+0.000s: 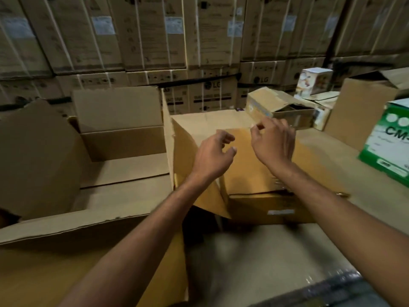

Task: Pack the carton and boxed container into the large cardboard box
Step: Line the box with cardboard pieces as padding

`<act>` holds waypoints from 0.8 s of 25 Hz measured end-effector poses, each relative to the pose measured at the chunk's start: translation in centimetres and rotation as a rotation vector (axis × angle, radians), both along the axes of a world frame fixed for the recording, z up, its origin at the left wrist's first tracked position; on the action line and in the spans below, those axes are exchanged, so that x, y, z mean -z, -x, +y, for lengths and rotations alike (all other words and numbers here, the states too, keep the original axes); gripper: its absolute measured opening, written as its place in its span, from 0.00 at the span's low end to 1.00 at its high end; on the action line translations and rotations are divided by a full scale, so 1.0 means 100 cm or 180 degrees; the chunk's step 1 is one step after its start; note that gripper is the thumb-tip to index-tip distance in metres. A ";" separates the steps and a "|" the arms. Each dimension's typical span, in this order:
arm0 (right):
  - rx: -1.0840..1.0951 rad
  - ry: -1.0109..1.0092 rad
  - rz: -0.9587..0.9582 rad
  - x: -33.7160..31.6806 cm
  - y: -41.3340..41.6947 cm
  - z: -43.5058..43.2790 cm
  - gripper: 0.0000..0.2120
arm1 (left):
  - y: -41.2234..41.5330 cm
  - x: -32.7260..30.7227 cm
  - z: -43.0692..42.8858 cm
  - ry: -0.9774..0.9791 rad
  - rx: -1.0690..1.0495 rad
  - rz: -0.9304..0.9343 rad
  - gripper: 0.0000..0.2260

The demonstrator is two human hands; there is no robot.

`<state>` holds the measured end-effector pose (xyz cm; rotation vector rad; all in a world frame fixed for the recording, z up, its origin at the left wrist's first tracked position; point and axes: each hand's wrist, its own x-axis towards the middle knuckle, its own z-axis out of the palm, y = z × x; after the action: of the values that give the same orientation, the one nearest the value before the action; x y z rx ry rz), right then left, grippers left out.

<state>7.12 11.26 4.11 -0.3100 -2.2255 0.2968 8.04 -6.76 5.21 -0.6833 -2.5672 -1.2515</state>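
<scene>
Flat brown cardboard-like surface (321, 147), kind unclear. Standing at its right edge: green-and-white carton (385, 147). Along far edge: tall plain brown box (358, 111), just beside an opened brown box (285, 109), flaps raised.

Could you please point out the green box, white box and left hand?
green box (386, 149): head view, on its printed side.
white box (313, 82): head view, on its front face.
left hand (212, 159): head view, on its back.

Dim storeroom, back wall of strapped stacked cartons (155, 36), green printed box (389, 138) at right.
</scene>
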 end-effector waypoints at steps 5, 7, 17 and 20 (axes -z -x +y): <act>-0.0181 0.0066 -0.1771 0.066 -0.025 0.094 0.14 | -0.001 0.073 0.080 0.1504 0.0548 -0.0367 0.28; -0.0395 0.0055 -0.2245 0.084 -0.031 0.107 0.20 | 0.000 0.094 0.100 0.1855 0.0518 -0.0319 0.29; 0.0807 0.1320 -0.2679 0.110 -0.009 0.191 0.47 | 0.027 0.123 0.097 0.0805 -0.0836 -0.1364 0.36; 0.0754 0.1785 -0.2427 0.109 -0.005 0.200 0.54 | 0.029 0.119 0.101 0.0515 -0.0936 -0.1517 0.43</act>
<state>7.63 31.28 -6.77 -1.1360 -2.7610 0.7738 5.14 3.37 -6.71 -0.0138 -3.0269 -1.2322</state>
